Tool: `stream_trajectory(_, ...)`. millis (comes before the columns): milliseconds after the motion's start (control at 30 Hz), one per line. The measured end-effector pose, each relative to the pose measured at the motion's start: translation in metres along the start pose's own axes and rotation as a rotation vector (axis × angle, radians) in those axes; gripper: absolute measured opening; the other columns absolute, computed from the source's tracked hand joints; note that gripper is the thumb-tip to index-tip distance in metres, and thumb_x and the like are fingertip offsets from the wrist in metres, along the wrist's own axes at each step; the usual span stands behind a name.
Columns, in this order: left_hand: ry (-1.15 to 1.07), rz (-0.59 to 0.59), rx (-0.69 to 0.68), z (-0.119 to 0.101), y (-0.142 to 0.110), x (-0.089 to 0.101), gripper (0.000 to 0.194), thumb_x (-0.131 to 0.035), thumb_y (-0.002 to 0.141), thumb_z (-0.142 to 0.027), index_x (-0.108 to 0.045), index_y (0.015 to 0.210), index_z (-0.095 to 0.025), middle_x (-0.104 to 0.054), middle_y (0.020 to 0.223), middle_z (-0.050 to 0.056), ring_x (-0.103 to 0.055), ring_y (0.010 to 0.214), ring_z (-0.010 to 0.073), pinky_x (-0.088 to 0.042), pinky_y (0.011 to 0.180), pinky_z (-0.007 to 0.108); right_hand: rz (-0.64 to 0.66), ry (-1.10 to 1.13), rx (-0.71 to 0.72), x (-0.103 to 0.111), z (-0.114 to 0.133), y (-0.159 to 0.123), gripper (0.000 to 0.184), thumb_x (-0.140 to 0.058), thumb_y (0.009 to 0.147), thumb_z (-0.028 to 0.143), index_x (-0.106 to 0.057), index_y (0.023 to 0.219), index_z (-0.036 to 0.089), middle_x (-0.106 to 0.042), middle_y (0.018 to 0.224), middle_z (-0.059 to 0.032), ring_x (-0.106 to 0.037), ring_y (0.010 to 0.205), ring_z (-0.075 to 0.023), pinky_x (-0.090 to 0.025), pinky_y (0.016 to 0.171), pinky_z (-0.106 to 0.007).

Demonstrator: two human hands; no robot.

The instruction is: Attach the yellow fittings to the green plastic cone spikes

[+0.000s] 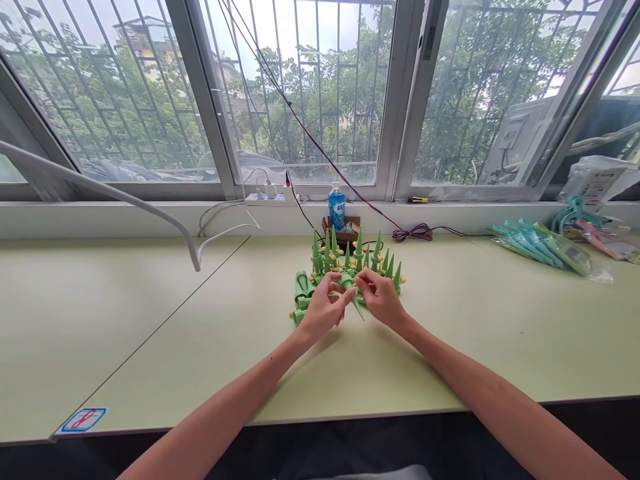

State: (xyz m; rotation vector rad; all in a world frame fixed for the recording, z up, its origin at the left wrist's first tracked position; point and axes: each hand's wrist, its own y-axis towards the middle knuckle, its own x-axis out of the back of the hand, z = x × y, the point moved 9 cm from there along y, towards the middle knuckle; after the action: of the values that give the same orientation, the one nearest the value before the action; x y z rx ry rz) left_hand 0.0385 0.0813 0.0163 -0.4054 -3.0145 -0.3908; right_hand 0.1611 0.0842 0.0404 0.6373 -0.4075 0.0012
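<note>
A green plastic plant watering spike [358,307] is held over the table, its pointed end slanting down toward me. My left hand [326,308] is closed on it, thumb and fingers around its wider end. From the other side, my right hand [381,297] pinches at the same spike; a bit of yellow shows by its fingertips, too small to make out. Just behind both hands, several green spikes [359,248] with yellow valves stand points up. Left of my left hand, more green pieces [302,285] lie in a small group, partly covered by the hand.
Behind the spikes, a blue liquid bottle [337,208] stands by a small cardboard box [351,233]. A coiled red-black cable [413,233] lies at the back, with bagged plastic items [543,247] farther right. A white tube [150,212] hangs over the left side. The table [500,333] ends close to me.
</note>
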Motion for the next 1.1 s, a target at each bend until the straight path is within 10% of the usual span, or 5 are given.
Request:
stream_trajectory(667, 0.431, -0.098, -0.274, -0.025, -0.007, 0.001, 0.022, -0.057, 0.085, -0.028, -0.044, 0.103, -0.022, -0.052, 0.095, 0.000, -0.043, 0.048, 0.0024, -0.040, 0.050, 0.018, -0.004, 0.047, -0.025, -0.001, 0.000, -0.001, 0.027, -0.046, 0.092, 0.037, -0.050, 0.072, 0.018, -0.039, 0.057, 0.0039, -0.033, 0.049, -0.0092, -0.026, 0.045, -0.023)
stream_trajectory(1100, 0.097, -0.173, -0.080, -0.012, 0.000, 0.011, 0.035, -0.049, 0.087, -0.052, -0.045, 0.107, -0.023, -0.054, 0.087, 0.000, -0.049, 0.043, 0.0064, -0.036, 0.033, 0.019, -0.101, 0.053, -0.017, 0.007, -0.001, -0.002, 0.026, -0.046, 0.094, 0.039, -0.049, 0.077, 0.020, -0.036, 0.059, 0.0053, -0.030, 0.045, -0.0080, -0.023, 0.043, -0.023)
